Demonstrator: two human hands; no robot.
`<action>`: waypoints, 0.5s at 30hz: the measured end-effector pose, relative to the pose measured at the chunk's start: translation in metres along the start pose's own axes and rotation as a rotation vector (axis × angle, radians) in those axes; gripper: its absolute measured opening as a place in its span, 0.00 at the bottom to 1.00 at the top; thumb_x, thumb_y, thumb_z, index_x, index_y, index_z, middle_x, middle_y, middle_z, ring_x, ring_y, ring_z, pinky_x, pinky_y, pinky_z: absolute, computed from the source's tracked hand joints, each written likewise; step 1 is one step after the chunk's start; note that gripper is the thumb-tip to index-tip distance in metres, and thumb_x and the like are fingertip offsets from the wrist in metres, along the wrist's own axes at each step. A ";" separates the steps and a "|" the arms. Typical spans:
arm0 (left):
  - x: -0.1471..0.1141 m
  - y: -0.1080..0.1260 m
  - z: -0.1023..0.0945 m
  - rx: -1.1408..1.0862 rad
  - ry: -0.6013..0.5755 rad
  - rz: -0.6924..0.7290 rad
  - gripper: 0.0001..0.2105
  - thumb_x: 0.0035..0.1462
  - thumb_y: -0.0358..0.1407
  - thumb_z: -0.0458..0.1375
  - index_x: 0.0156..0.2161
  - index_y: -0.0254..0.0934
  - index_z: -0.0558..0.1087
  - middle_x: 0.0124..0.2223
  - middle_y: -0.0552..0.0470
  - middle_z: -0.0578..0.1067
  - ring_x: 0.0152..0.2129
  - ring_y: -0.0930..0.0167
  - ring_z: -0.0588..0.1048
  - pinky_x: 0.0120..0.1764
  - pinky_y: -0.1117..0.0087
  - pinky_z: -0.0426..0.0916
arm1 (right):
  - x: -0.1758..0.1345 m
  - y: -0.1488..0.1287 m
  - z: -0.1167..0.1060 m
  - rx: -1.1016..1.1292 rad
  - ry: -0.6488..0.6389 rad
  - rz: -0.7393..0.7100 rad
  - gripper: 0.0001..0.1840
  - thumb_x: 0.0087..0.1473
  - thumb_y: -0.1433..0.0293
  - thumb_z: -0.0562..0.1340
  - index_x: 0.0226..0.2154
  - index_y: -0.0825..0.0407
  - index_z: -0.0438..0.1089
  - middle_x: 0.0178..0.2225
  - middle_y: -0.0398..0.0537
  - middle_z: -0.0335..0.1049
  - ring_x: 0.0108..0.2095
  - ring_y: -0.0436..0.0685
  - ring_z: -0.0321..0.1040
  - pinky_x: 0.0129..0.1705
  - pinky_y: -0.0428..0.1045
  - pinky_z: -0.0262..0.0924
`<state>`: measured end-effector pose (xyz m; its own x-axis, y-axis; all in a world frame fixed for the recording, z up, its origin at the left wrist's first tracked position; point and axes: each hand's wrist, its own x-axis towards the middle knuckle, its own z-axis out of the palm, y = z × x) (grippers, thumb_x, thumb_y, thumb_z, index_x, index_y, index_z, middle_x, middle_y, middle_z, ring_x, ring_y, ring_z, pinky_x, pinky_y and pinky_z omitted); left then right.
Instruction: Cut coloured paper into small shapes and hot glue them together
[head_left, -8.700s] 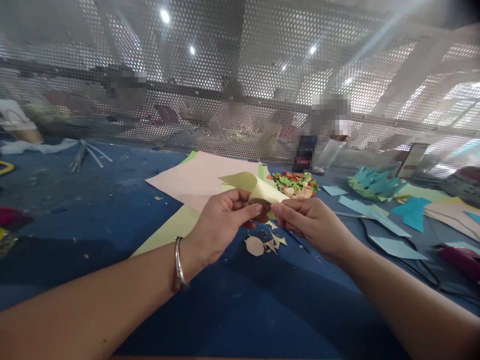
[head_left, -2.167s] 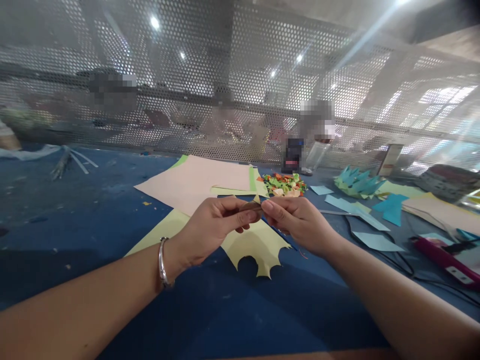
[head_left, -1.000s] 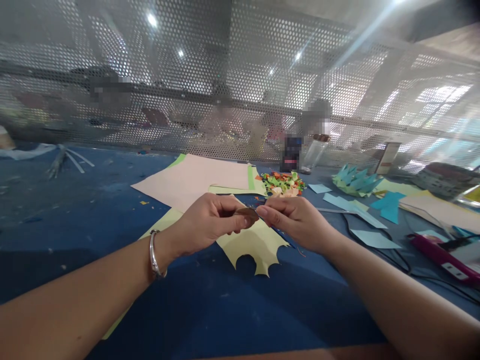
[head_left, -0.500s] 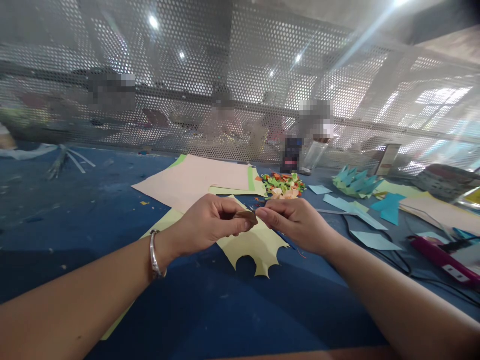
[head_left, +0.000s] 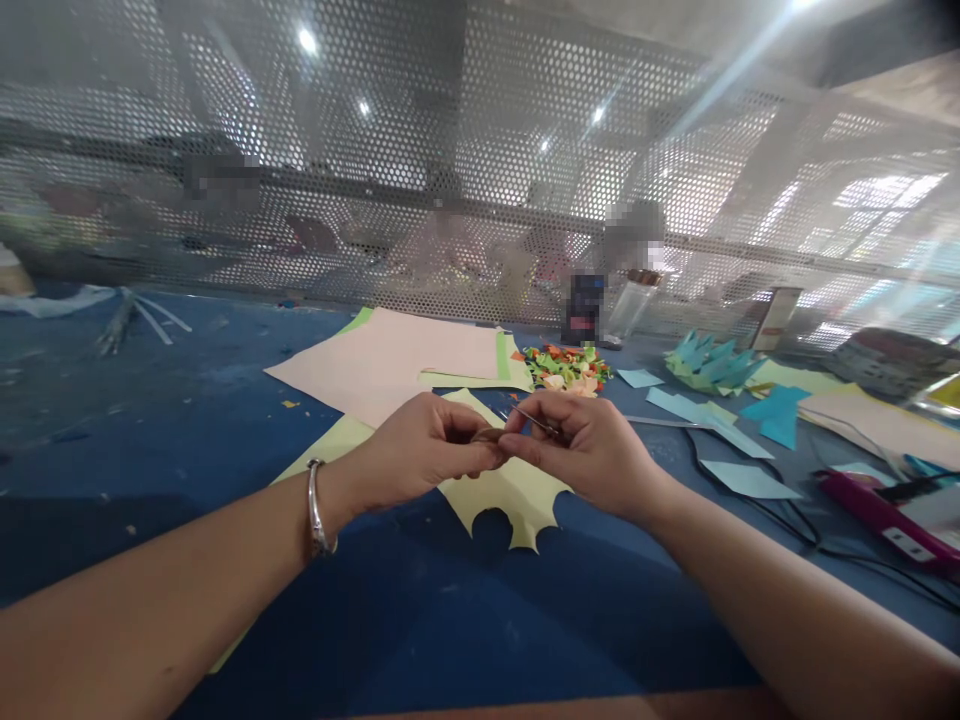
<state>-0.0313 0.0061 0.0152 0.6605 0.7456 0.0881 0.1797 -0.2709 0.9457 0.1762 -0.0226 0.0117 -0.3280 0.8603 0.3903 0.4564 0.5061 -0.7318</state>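
My left hand (head_left: 420, 450), with a silver bangle at the wrist, pinches a small curled brown piece (head_left: 489, 435), which looks like paper. My right hand (head_left: 596, 450) meets it from the other side, thumb and fingertip at the piece's edge. A thin metal tool (head_left: 536, 420) lies in the right fingers, its tip pointing up and left; its kind cannot be made out. Under both hands rests a pale yellow sheet (head_left: 506, 500) with scalloped cut-outs along its near edge.
Pink sheets (head_left: 390, 360) lie behind the hands, beside a pile of small green and orange paper pieces (head_left: 566, 365). Blue paper pieces (head_left: 750, 480), a spiky blue paper form (head_left: 712, 365) and a magenta power strip (head_left: 892, 520) with cables are at right. A perforated metal screen (head_left: 480, 150) stands behind.
My right thumb and fingertip have closed onto the brown piece. The metal tool has swung back into the right hand, and the brown piece is turned so that less of it shows.
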 end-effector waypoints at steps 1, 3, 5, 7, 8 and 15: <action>0.000 -0.001 0.001 -0.031 0.023 -0.003 0.09 0.56 0.37 0.65 0.27 0.34 0.77 0.24 0.58 0.67 0.24 0.75 0.64 0.29 0.73 0.58 | 0.000 0.000 0.000 -0.006 0.013 -0.011 0.09 0.57 0.65 0.66 0.31 0.54 0.72 0.20 0.36 0.57 0.20 0.45 0.46 0.21 0.45 0.42; 0.001 -0.003 0.004 -0.111 0.093 0.004 0.08 0.54 0.38 0.66 0.29 0.35 0.79 0.26 0.56 0.70 0.26 0.75 0.67 0.31 0.73 0.61 | 0.000 0.000 0.001 -0.011 0.047 -0.032 0.08 0.57 0.66 0.65 0.31 0.54 0.72 0.20 0.36 0.58 0.20 0.45 0.47 0.21 0.45 0.43; 0.002 -0.005 0.007 -0.210 0.174 0.016 0.07 0.53 0.39 0.68 0.31 0.36 0.80 0.30 0.54 0.75 0.30 0.73 0.71 0.34 0.73 0.66 | 0.001 0.001 0.001 0.003 0.094 -0.036 0.08 0.57 0.65 0.65 0.31 0.53 0.71 0.21 0.36 0.59 0.21 0.45 0.49 0.22 0.44 0.45; 0.003 -0.007 0.010 -0.306 0.234 0.026 0.07 0.53 0.39 0.69 0.34 0.37 0.81 0.35 0.53 0.79 0.36 0.71 0.74 0.38 0.72 0.70 | 0.002 0.002 0.001 0.026 0.130 -0.023 0.10 0.58 0.64 0.65 0.30 0.53 0.70 0.21 0.37 0.60 0.21 0.46 0.51 0.22 0.44 0.46; 0.003 -0.007 0.011 -0.338 0.255 0.033 0.07 0.54 0.39 0.68 0.35 0.38 0.81 0.37 0.52 0.80 0.38 0.70 0.75 0.38 0.72 0.71 | 0.003 0.002 0.000 0.031 0.138 -0.015 0.10 0.58 0.64 0.65 0.30 0.53 0.69 0.22 0.37 0.60 0.21 0.46 0.51 0.22 0.44 0.46; 0.002 -0.005 0.012 -0.216 0.320 0.195 0.08 0.60 0.41 0.65 0.38 0.39 0.80 0.35 0.53 0.80 0.35 0.73 0.77 0.33 0.77 0.72 | 0.001 0.005 -0.003 0.012 0.106 -0.038 0.17 0.62 0.57 0.63 0.30 0.53 0.68 0.22 0.37 0.55 0.22 0.46 0.50 0.23 0.45 0.45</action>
<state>-0.0224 0.0014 0.0066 0.4015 0.8537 0.3316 -0.1054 -0.3166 0.9427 0.1803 -0.0190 0.0106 -0.2557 0.8423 0.4745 0.4352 0.5385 -0.7215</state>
